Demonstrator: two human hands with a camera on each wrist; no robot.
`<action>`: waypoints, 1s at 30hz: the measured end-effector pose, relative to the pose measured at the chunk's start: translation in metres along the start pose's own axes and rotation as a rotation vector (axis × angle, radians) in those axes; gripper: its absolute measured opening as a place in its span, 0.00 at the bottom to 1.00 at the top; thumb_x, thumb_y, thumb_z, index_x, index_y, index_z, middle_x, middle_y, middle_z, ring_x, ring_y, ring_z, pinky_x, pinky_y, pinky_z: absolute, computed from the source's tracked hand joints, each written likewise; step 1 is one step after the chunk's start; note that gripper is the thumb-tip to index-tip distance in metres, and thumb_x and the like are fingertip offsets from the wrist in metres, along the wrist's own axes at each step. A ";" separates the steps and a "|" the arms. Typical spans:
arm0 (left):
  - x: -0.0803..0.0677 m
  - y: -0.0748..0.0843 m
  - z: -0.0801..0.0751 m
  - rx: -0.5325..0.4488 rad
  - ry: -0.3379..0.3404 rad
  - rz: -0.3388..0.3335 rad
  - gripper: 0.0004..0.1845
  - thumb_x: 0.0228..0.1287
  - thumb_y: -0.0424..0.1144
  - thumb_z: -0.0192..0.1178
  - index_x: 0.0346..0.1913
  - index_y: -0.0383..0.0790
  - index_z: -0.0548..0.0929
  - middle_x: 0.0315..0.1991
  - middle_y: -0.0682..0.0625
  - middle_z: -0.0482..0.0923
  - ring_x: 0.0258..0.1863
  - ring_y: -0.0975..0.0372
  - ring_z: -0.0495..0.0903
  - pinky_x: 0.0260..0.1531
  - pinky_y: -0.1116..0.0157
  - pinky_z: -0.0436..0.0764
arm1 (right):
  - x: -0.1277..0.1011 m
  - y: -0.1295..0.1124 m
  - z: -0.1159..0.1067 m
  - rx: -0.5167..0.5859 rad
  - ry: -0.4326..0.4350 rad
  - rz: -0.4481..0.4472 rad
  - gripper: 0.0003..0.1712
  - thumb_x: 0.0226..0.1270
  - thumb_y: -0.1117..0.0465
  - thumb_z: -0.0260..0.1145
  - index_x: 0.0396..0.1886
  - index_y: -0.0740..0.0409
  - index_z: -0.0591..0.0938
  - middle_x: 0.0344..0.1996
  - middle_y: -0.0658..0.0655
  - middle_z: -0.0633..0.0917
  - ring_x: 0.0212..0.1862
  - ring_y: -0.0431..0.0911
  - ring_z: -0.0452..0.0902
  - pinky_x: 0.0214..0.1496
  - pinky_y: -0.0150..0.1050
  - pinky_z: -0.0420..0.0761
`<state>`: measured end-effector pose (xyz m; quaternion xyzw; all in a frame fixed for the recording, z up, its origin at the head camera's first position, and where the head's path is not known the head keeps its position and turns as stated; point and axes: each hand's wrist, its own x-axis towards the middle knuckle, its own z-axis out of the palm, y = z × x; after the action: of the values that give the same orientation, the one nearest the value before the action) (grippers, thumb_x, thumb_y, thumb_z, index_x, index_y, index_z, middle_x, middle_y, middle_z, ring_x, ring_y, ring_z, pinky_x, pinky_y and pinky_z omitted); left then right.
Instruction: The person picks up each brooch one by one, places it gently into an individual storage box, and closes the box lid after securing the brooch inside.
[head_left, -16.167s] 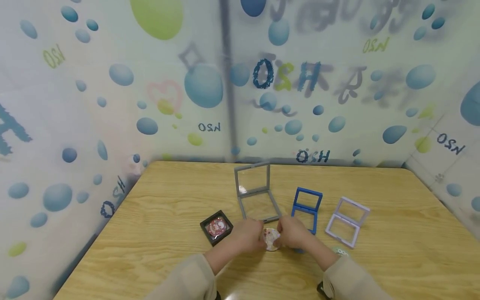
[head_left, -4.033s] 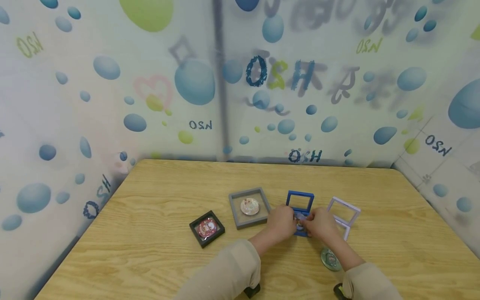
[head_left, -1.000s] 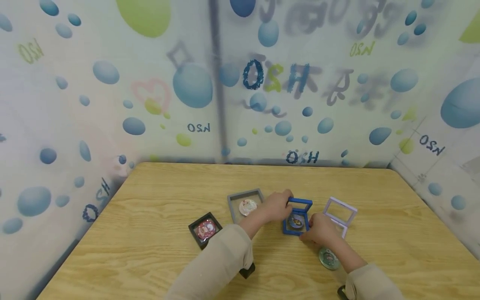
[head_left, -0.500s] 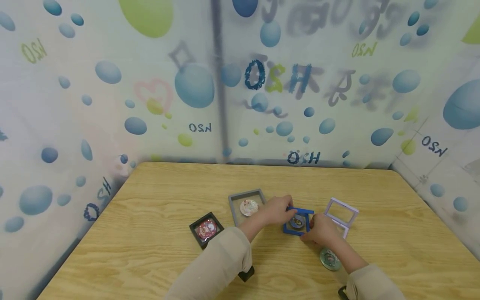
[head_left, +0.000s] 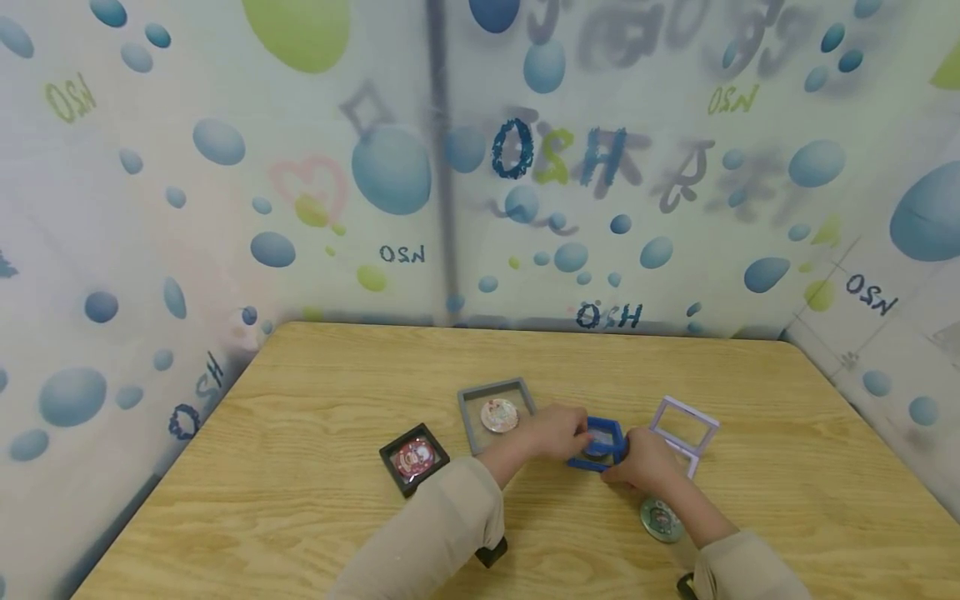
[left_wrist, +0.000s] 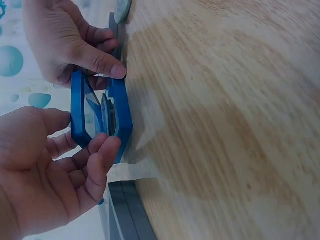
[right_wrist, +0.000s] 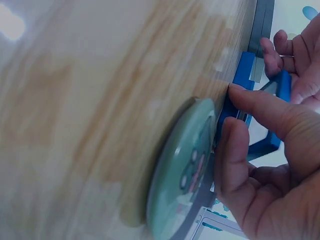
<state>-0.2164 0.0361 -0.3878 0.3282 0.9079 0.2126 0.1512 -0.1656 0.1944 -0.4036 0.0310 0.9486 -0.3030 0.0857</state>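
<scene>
A small blue hinged display frame (head_left: pixel 585 465) lies on the table, its lid (left_wrist: pixel 78 107) tilted partway over its base (left_wrist: pixel 122 110). A round badge (left_wrist: pixel 105 112) sits between the two halves. My left hand (head_left: pixel 557 432) pinches the lid between thumb and fingers, with other fingertips near the base's edge. My right hand (head_left: pixel 643 461) grips the base at its right side, the thumb along its near edge in the right wrist view. A green round badge (right_wrist: pixel 185 175) lies on the table close to the right hand.
A grey frame (head_left: pixel 470 423) with a pale badge (head_left: pixel 498 415) lies left of the blue one. Farther left is a black frame (head_left: pixel 387 458) with a red badge (head_left: pixel 415 457). A lilac frame (head_left: pixel 711 436) stands unfolded behind the right hand. A patterned wall backs the table (head_left: pixel 337 375).
Earlier the grey frame stood unfolded and hands held the pale badge; now that badge lies in it. Hands then set a badge in the blue frame. Its lid has since tipped down toward the base.
</scene>
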 end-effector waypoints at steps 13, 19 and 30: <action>0.006 0.004 0.013 0.263 0.033 -0.078 0.27 0.54 0.59 0.58 0.51 0.45 0.74 0.36 0.53 0.74 0.32 0.65 0.73 0.29 0.69 0.72 | -0.001 0.000 0.000 -0.008 0.003 -0.004 0.17 0.37 0.64 0.75 0.19 0.63 0.73 0.13 0.54 0.75 0.14 0.42 0.71 0.16 0.34 0.72; 0.007 0.008 0.014 0.335 0.079 -0.147 0.36 0.49 0.65 0.57 0.57 0.46 0.71 0.43 0.49 0.69 0.40 0.60 0.73 0.33 0.64 0.75 | -0.001 0.000 0.000 0.000 -0.005 0.002 0.18 0.39 0.64 0.75 0.21 0.64 0.71 0.15 0.55 0.75 0.14 0.43 0.72 0.17 0.34 0.72; 0.011 0.012 0.013 0.358 0.060 -0.157 0.31 0.48 0.64 0.59 0.48 0.45 0.77 0.38 0.50 0.68 0.35 0.61 0.70 0.30 0.66 0.73 | -0.001 -0.001 -0.001 -0.013 -0.001 0.006 0.18 0.38 0.63 0.75 0.19 0.62 0.71 0.13 0.54 0.75 0.14 0.43 0.71 0.17 0.34 0.71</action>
<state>-0.2131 0.0553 -0.3951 0.2715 0.9581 0.0447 0.0795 -0.1653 0.1940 -0.4023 0.0329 0.9505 -0.2964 0.0870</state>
